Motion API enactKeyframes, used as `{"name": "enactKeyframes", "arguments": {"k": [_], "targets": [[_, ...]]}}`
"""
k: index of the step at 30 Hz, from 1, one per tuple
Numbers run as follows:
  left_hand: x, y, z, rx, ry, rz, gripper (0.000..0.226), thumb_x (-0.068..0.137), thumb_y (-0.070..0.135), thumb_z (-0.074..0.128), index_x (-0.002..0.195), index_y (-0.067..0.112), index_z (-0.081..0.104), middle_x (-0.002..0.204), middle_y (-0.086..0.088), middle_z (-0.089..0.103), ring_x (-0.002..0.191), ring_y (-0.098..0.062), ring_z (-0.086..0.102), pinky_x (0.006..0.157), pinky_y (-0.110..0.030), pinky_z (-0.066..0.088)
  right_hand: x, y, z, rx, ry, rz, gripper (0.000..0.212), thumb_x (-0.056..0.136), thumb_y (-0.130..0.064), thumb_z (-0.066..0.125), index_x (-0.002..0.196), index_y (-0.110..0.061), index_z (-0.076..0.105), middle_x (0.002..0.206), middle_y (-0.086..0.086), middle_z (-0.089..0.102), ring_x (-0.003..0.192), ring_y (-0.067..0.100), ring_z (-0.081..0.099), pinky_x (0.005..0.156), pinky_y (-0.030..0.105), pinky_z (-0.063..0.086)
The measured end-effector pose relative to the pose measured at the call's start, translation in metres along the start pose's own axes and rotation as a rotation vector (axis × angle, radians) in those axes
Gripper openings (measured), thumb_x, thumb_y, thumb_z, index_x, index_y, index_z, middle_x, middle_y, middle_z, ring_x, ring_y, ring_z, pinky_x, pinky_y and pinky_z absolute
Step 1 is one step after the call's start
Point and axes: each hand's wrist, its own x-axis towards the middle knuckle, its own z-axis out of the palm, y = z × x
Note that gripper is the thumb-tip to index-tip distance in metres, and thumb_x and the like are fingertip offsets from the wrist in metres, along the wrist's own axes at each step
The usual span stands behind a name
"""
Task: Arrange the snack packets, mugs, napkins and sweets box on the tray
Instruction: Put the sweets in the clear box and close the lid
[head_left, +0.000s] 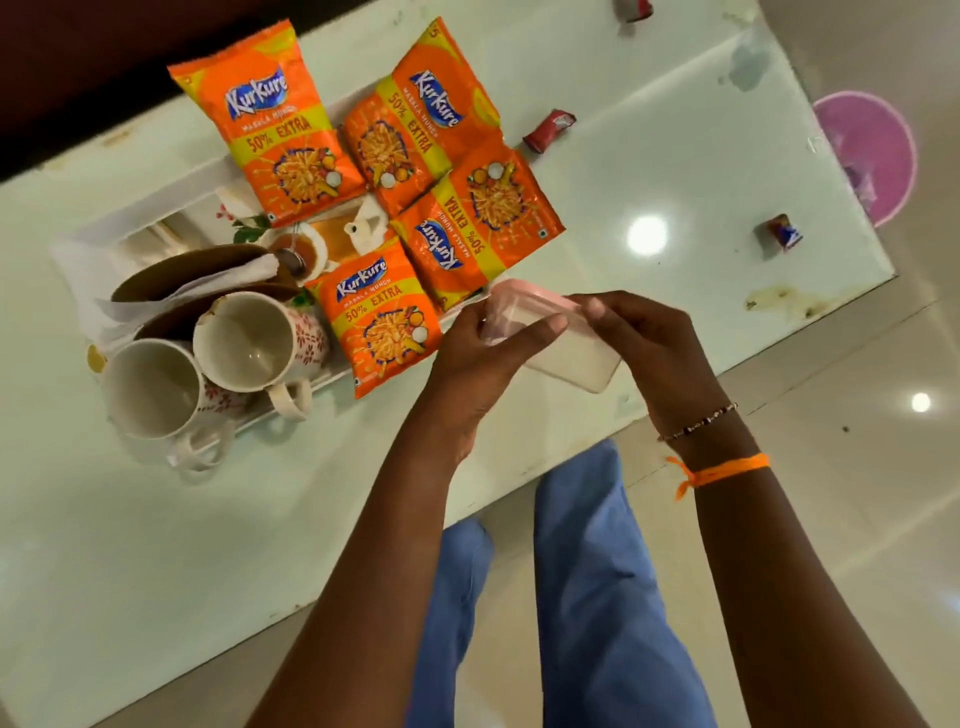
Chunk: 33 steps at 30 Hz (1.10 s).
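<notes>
I held the clear sweets box (566, 353) with its pink lid between both hands just above the near edge of the glass tabletop (675, 171), my left hand (485, 364) pinching its left end with thumb and fingers closed on it, my right hand (644, 338) gripping the far right corner of the lid. The box sat at about 4 o'clock from the white tray (156, 205), just beside the tray's near right corner, and whether it touched the tray I could not tell. Four orange snack packets (280, 119) covered the tray's right half: two side by side toward 12 o'clock, one turned sideways at 3 o'clock and overhanging the rim, and one at 6 o'clock with its lower end past the tray edge. At the tray's 9 o'clock end, two white floral mugs (244, 340) lay tipped with their mouths facing me, touching each other, handles toward 6 o'clock. Just behind them, folded napkins (228, 278) lay between brown curved pieces. Three small wrapped sweets (549, 130) lay well apart on the tabletop toward 1 and 2 o'clock. My blue trousers (597, 597) showed below the glass edge.
</notes>
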Motion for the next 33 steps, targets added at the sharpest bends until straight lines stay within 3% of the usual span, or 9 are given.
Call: {"name": "enactKeyframes", "arguments": {"k": [4, 8, 12, 15, 17, 21, 26, 30, 33], "targets": [[0.019, 0.004, 0.021, 0.058, -0.002, -0.012, 0.069, 0.061, 0.043, 0.075, 0.122, 0.018, 0.055, 0.123, -0.006, 0.063, 0.116, -0.024, 0.059, 0.102, -0.047, 0.046, 0.026, 0.007, -0.029, -0.227, -0.027, -0.1, 0.021, 0.089, -0.019, 0.055, 0.094, -0.006, 0.072, 0.088, 0.012, 0.071, 0.077, 0.017, 0.061, 0.072, 0.028, 0.047], [0.041, 0.007, 0.045, 0.143, 0.017, -0.073, 0.061, 0.071, 0.042, 0.073, 0.123, 0.015, 0.056, 0.119, -0.008, 0.064, 0.111, -0.025, 0.061, 0.101, -0.046, 0.047, 0.05, 0.022, -0.052, -0.38, 0.027, -0.199, 0.021, 0.089, -0.019, 0.056, 0.087, -0.006, 0.072, 0.08, 0.014, 0.073, 0.065, 0.018, 0.06, 0.06, 0.008, 0.037], [0.059, 0.009, 0.067, 0.166, 0.084, -0.143, 0.06, 0.072, 0.047, 0.071, 0.12, 0.014, 0.058, 0.117, -0.011, 0.065, 0.108, -0.024, 0.061, 0.101, -0.043, 0.047, 0.071, 0.032, -0.062, -0.437, 0.068, -0.282, 0.022, 0.089, -0.017, 0.052, 0.086, -0.006, 0.071, 0.077, 0.015, 0.073, 0.069, 0.028, 0.065, 0.064, 0.025, 0.043], [0.069, 0.015, 0.078, 0.187, 0.099, -0.177, 0.062, 0.072, 0.048, 0.07, 0.121, 0.012, 0.056, 0.118, -0.011, 0.064, 0.11, -0.025, 0.059, 0.104, -0.045, 0.044, 0.089, 0.041, -0.072, -0.42, 0.094, -0.248, 0.02, 0.088, -0.011, 0.052, 0.086, -0.005, 0.071, 0.079, 0.015, 0.073, 0.068, 0.022, 0.062, 0.064, 0.025, 0.039], [0.072, 0.019, 0.082, 0.211, 0.036, -0.164, 0.076, 0.063, 0.052, 0.072, 0.126, 0.013, 0.053, 0.124, -0.01, 0.062, 0.115, -0.025, 0.058, 0.106, -0.045, 0.042, 0.106, 0.046, -0.087, -0.376, 0.196, -0.159, 0.02, 0.086, -0.006, 0.051, 0.085, -0.001, 0.07, 0.083, 0.019, 0.073, 0.072, 0.019, 0.059, 0.065, 0.026, 0.039], [0.071, 0.015, 0.09, 0.209, 0.004, -0.054, 0.088, 0.057, 0.041, 0.083, 0.132, 0.014, 0.045, 0.132, -0.006, 0.055, 0.122, -0.02, 0.053, 0.106, -0.037, 0.041, 0.137, 0.054, -0.122, -0.499, 0.203, -0.079, 0.023, 0.09, -0.012, 0.051, 0.086, 0.003, 0.068, 0.086, 0.027, 0.071, 0.082, 0.036, 0.063, 0.068, 0.03, 0.039], [0.076, 0.013, 0.101, 0.158, 0.061, 0.098, 0.076, 0.064, 0.007, 0.08, 0.124, 0.029, 0.04, 0.125, 0.005, 0.054, 0.118, -0.015, 0.053, 0.089, -0.021, 0.05, 0.137, 0.053, -0.143, -0.515, 0.265, -0.068, 0.019, 0.085, -0.018, 0.059, 0.1, -0.016, 0.071, 0.103, 0.006, 0.073, 0.099, 0.025, 0.064, 0.085, 0.034, 0.05], [0.081, 0.016, 0.115, 0.284, 0.044, 0.245, 0.082, 0.062, -0.001, 0.08, 0.124, 0.022, 0.031, 0.128, 0.001, 0.044, 0.115, -0.009, 0.05, 0.082, -0.008, 0.048, 0.135, 0.064, -0.166, -0.637, 0.51, -0.014, 0.027, 0.081, -0.011, 0.059, 0.103, -0.024, 0.066, 0.111, 0.002, 0.066, 0.106, 0.026, 0.054, 0.07, 0.024, 0.036], [0.086, 0.02, 0.123, 0.364, 0.08, 0.315, 0.085, 0.06, 0.004, 0.083, 0.125, 0.017, 0.03, 0.122, 0.011, 0.042, 0.111, -0.005, 0.049, 0.084, -0.01, 0.049, 0.139, 0.078, -0.177, -0.714, 0.425, 0.113, 0.035, 0.081, -0.005, 0.056, 0.114, -0.019, 0.059, 0.125, 0.01, 0.052, 0.116, 0.03, 0.043, 0.073, 0.028, 0.035]]}}
